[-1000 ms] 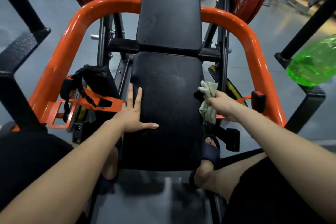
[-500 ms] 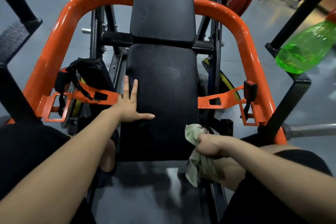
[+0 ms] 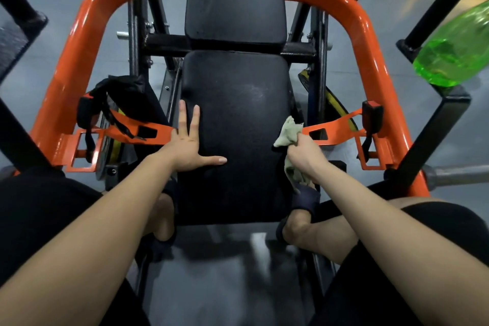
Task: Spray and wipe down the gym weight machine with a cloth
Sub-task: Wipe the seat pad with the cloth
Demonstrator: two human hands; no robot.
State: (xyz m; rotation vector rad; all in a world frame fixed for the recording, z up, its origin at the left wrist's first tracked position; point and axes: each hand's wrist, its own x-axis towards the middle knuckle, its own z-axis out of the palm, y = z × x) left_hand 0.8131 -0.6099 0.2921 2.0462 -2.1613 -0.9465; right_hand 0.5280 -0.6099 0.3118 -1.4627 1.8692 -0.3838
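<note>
Head view: the left hand (image 3: 188, 145) lies flat, fingers spread, on the left edge of the black seat pad (image 3: 235, 124). The right hand (image 3: 304, 152) clenches the pale green cloth (image 3: 288, 132) against the pad's right edge. A green spray bottle (image 3: 455, 50) rests on a black frame post (image 3: 434, 135), right.
</note>
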